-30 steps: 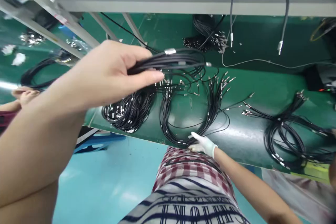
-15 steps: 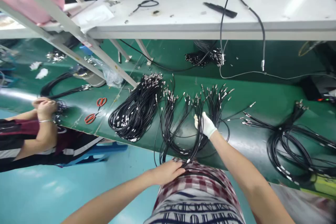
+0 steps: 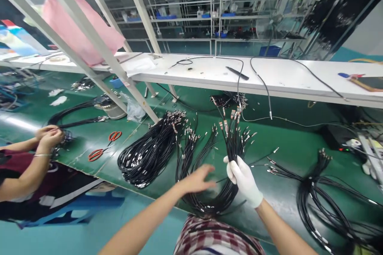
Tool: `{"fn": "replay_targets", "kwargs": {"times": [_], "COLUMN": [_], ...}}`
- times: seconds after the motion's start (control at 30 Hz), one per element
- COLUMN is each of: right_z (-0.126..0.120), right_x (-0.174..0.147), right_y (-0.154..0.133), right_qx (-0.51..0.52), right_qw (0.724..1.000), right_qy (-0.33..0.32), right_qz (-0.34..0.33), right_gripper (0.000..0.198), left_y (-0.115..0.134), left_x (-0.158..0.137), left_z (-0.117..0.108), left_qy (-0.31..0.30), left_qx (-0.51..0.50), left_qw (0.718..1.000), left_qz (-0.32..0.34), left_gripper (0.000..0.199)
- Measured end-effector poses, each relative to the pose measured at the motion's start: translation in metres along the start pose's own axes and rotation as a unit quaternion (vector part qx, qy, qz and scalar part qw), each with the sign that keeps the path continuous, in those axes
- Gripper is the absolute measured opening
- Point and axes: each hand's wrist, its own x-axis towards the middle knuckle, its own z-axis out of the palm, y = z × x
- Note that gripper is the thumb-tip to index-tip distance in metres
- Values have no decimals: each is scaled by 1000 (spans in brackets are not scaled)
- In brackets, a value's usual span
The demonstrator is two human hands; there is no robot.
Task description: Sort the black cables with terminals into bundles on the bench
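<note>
My right hand [image 3: 243,177], in a white glove, is wrapped round a bunch of black cables [image 3: 231,145]. Their metal-tipped ends stick up above my fingers. Bare and slightly blurred, my left hand [image 3: 196,181] hovers with fingers apart over the lower loop of the cables, to the left of my right hand; nothing is in it. Beside it curves another cable bundle [image 3: 189,153] with silver connectors. Farther left a thick, folded pile of black cables [image 3: 146,151] lies on the green bench.
Coiled cables [image 3: 314,195] lie at the right. Orange-handled scissors [image 3: 104,146] rest at the left, near a co-worker's hands [image 3: 50,135]. A white shelf [image 3: 194,69] with a black knife [image 3: 237,73] runs along the back, and a slanted post [image 3: 131,87] stands left.
My view has tilted up. My right hand has raised the cable ends off the bench. My left hand has let go of the cables at the bench edge and moved up over the loop.
</note>
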Motion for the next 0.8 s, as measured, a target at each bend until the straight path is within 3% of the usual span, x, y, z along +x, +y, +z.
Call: {"fn": "replay_targets", "kwargs": {"times": [0.07,0.17,0.23,0.33,0.4,0.53,0.7,0.8], "right_z": [-8,-15,-16,-17,-19,-25,-28,-25], "right_x": [-8,-18,-24,-30,-32,-33,-31,-33], "right_y": [2,4,3,-1,-2,4,8,3], "right_qx": [-5,8,20,33,38,41,19,-3], "right_qw": [1000,1000,999,998,998,997,992,993], "right_qy": [6,0,3,19,29,58,120,113], "right_qz": [8,25,37,51,46,43,38,29], "right_gripper": [30,32,33,33,31,32,33,30], "left_y": [27,82,117,153,162,166,178,187], "left_x": [14,27,31,35,37,34,23,25], "left_z": [-29,-52,-51,-40,-32,-26,-38,-48], "left_qy": [58,72,110,189,214,203,232,270], "left_qx": [-88,-239,-322,-383,-396,-427,-534,-519], "left_qw": [994,965,930,891,882,868,788,788], "left_qz": [-3,80,138,154,143,153,200,190], "left_gripper": [66,57,50,36,29,25,21,27]}}
